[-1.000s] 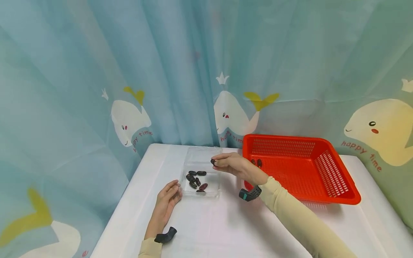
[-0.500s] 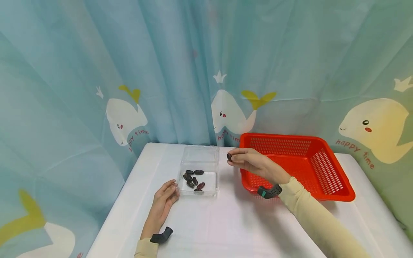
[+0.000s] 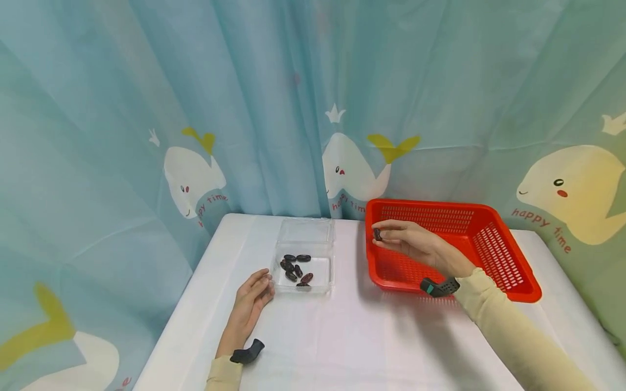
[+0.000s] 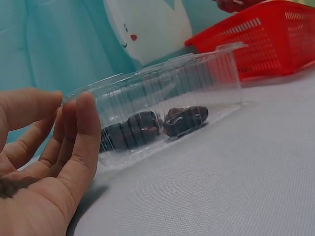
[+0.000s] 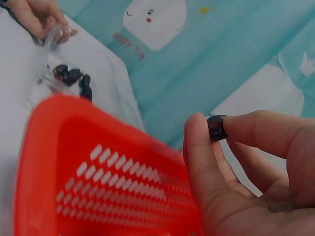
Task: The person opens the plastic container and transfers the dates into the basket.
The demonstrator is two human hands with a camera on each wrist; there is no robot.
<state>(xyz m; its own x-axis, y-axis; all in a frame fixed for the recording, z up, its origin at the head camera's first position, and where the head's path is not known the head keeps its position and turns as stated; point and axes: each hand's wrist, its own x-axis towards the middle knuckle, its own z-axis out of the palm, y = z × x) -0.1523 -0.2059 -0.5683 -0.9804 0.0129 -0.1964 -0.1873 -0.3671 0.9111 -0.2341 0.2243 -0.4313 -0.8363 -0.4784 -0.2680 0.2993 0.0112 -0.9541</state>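
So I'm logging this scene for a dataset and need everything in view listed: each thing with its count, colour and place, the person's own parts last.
dates in the box: about six, dark brown, in a loose cluster.
clear plastic box: one, transparent, lid open, table centre-left.
held date: one, dark, over the basket's left edge.
basket: one, red, slotted, on the table's right.
table: one, white covering.
curtain: light blue with white whales, behind.
wrist cameras: two, black, one per wrist.
left hand: fingers straight, at the box's near-left corner.
right hand: pinches the held date.
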